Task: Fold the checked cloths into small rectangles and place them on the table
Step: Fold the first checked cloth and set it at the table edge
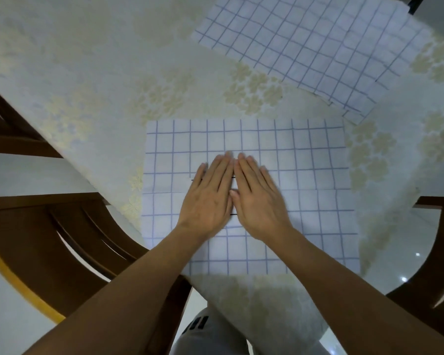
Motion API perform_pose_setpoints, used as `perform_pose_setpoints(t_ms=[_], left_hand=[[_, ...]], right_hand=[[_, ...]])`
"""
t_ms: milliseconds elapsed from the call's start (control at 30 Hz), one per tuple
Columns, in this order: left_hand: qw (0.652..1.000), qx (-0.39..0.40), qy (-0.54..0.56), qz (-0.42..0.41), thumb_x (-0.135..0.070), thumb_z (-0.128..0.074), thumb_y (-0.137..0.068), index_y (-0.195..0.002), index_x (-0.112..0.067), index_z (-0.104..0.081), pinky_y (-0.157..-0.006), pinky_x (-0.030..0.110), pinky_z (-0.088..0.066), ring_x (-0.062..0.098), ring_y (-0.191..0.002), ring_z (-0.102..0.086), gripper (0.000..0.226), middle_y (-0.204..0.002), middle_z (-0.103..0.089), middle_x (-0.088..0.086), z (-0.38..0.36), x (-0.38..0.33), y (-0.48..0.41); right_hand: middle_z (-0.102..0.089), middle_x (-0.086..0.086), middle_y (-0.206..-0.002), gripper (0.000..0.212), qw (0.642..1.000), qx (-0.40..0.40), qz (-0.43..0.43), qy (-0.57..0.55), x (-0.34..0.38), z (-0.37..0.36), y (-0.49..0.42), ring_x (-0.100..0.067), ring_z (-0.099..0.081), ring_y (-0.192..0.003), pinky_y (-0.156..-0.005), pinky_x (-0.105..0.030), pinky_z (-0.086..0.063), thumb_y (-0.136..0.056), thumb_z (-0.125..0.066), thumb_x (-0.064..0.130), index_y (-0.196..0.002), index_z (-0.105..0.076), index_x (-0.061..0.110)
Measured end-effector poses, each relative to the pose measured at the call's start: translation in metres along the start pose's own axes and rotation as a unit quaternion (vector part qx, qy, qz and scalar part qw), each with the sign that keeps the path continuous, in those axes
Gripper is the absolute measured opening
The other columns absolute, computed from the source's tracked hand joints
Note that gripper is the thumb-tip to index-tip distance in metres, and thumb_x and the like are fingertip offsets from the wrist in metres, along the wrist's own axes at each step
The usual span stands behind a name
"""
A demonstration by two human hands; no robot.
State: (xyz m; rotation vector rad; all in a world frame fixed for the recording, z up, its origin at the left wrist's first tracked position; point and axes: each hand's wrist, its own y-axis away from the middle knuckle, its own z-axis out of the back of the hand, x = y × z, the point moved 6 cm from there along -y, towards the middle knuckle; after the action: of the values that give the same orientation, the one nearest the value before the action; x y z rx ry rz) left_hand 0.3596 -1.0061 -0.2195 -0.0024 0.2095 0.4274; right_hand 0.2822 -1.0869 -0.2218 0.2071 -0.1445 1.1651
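I am pressing my left hand (pixel 207 201) and right hand (pixel 258 201) flat side by side, fingers straight and gripping nothing, on the checked cloth (pixel 305 160) at the frame's centre, probably smoothing it for a fold. A second cloth (pixel 305 55) is lying upper right on the worktop (pixel 87 73). No containers are showing.

Two white cloths with thin blue checked lines: the near checked cloth (pixel 305 162) and the far checked cloth (pixel 318 47). Two bare hands: the left hand (pixel 208 198) and the right hand (pixel 259 198). One tabletop covered in cream floral fabric (pixel 100 60). At least two brown wooden chairs, partly seen: the left chair (pixel 49 239) and the right chair (pixel 433 278).
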Motion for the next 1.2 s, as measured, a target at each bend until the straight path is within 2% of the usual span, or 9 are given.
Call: perform_pose_setpoints(t_ms=[100, 200, 367, 500, 667, 800, 1067, 1133, 1200], left_hand=[[0.999, 0.043, -0.022, 0.018, -0.042, -0.023, -0.106, -0.157, -0.005, -0.014, -0.123, 0.046, -0.015, 0.020, -0.153, -0.005, 0.063, -0.165, -0.008, 0.010, -0.014, 0.008, 0.009], [0.998, 0.049, -0.026, 0.035, -0.052, -0.020, -0.104, -0.158, -0.008, -0.004, -0.124, 0.046, -0.010, 0.018, -0.153, 0.003, 0.070, -0.166, 0.000, 0.007, -0.010, 0.020, 0.018], [0.993, 0.068, -0.036, 0.084, -0.053, -0.016, -0.103, -0.157, -0.006, -0.001, -0.123, 0.050, -0.011, 0.021, -0.153, 0.007, 0.073, -0.166, 0.005, 0.010, -0.003, 0.030, 0.026], [0.997, 0.065, -0.023, 0.047, -0.045, -0.017, -0.105, -0.157, -0.007, -0.004, -0.122, 0.049, -0.013, 0.021, -0.153, 0.004, 0.066, -0.166, 0.002, 0.009, -0.008, -0.002, 0.014], [0.994, 0.088, -0.029, 0.056, -0.049, -0.013, -0.104, -0.158, -0.010, -0.001, -0.124, 0.046, -0.010, 0.018, -0.153, 0.007, 0.067, -0.166, 0.004, 0.006, -0.015, 0.008, 0.024], [0.990, 0.090, -0.031, 0.102, -0.052, -0.017, -0.103, -0.158, -0.010, 0.004, -0.124, 0.046, -0.009, 0.017, -0.152, 0.010, 0.071, -0.166, 0.010, 0.005, -0.010, 0.027, 0.035], [0.983, 0.099, 0.007, 0.153, -0.057, -0.009, -0.101, -0.157, -0.013, 0.009, -0.124, 0.044, -0.001, 0.013, -0.150, 0.019, 0.073, -0.165, 0.017, 0.001, 0.005, 0.045, 0.045], [0.979, 0.057, 0.071, 0.182, -0.052, -0.019, -0.102, -0.158, -0.012, -0.004, -0.124, 0.041, -0.006, 0.015, -0.153, 0.007, 0.070, -0.167, 0.003, 0.003, 0.019, 0.047, 0.050], [0.969, -0.035, 0.125, 0.210, -0.038, -0.041, -0.103, -0.152, -0.008, -0.031, -0.118, 0.035, -0.025, 0.023, -0.147, -0.025, 0.059, -0.159, -0.030, 0.010, 0.039, 0.047, 0.058]], right_hand=[[-0.009, -0.009, -0.166, 0.069, 0.999, 0.034, 0.007, 0.019, -0.013, -0.011, 0.007, -0.021, -0.004, -0.154, -0.123, -0.046, -0.016, -0.106, -0.016, 0.051, -0.158, -0.013, 0.007], [-0.001, -0.009, -0.167, 0.081, 0.998, 0.043, 0.012, 0.043, -0.030, -0.009, 0.018, -0.022, 0.003, -0.154, -0.124, -0.048, -0.011, -0.102, -0.019, 0.063, -0.158, -0.005, 0.007], [-0.002, -0.010, -0.166, 0.076, 0.998, 0.032, -0.044, 0.039, -0.040, -0.001, 0.025, -0.023, 0.001, -0.154, -0.123, -0.050, -0.014, -0.104, -0.020, 0.057, -0.158, -0.007, 0.006], [-0.009, -0.009, -0.166, 0.065, 0.999, 0.025, -0.016, 0.024, -0.015, -0.005, 0.016, -0.024, -0.004, -0.154, -0.122, -0.051, -0.018, -0.106, -0.018, 0.046, -0.158, -0.014, 0.007], [-0.004, -0.006, -0.167, 0.076, 0.998, 0.049, 0.002, 0.029, -0.022, -0.012, 0.022, -0.019, 0.001, -0.154, -0.124, -0.048, -0.011, -0.103, -0.020, 0.060, -0.159, -0.008, 0.010], [-0.005, -0.007, -0.166, 0.080, 0.999, 0.031, -0.019, 0.029, -0.036, -0.007, 0.031, -0.020, -0.001, -0.154, -0.123, -0.049, -0.015, -0.101, -0.026, 0.063, -0.158, -0.010, 0.009], [0.005, -0.005, -0.167, 0.080, 0.996, 0.070, -0.041, 0.029, -0.042, 0.003, 0.035, -0.020, 0.006, -0.154, -0.124, -0.049, -0.012, -0.101, -0.013, 0.065, -0.159, 0.002, 0.012], [-0.008, -0.010, -0.166, 0.073, 0.996, 0.055, -0.064, 0.022, -0.047, 0.019, 0.038, -0.027, -0.008, -0.153, -0.121, -0.051, -0.020, -0.103, -0.024, 0.056, -0.159, -0.008, 0.012], [-0.042, -0.017, -0.151, 0.058, 0.996, -0.006, -0.092, 0.001, -0.054, 0.043, 0.044, -0.035, -0.042, -0.138, -0.109, -0.050, -0.039, -0.101, -0.045, 0.038, -0.150, -0.036, 0.009]])
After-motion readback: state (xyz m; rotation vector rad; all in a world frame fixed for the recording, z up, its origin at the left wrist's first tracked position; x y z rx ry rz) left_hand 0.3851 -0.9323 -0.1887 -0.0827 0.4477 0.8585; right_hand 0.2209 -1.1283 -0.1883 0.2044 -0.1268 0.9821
